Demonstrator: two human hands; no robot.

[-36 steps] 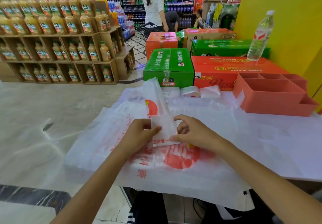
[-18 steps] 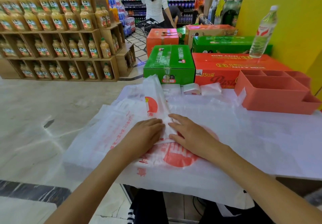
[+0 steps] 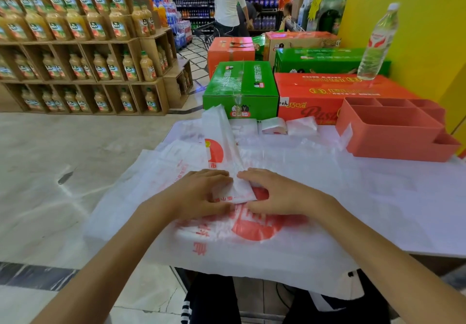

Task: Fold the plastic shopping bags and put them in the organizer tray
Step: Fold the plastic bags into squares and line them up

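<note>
Supermarket table [image 3: 378, 210]: boxes [image 3: 240, 86] behind tray [image 3: 393, 132].

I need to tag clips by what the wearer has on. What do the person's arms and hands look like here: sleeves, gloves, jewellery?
Both forearms are bare right to the bottom edge of the picture, so no sleeve shows. The left hand and the right hand wear no gloves, and no ring, watch or bracelet is visible on either one.
</note>
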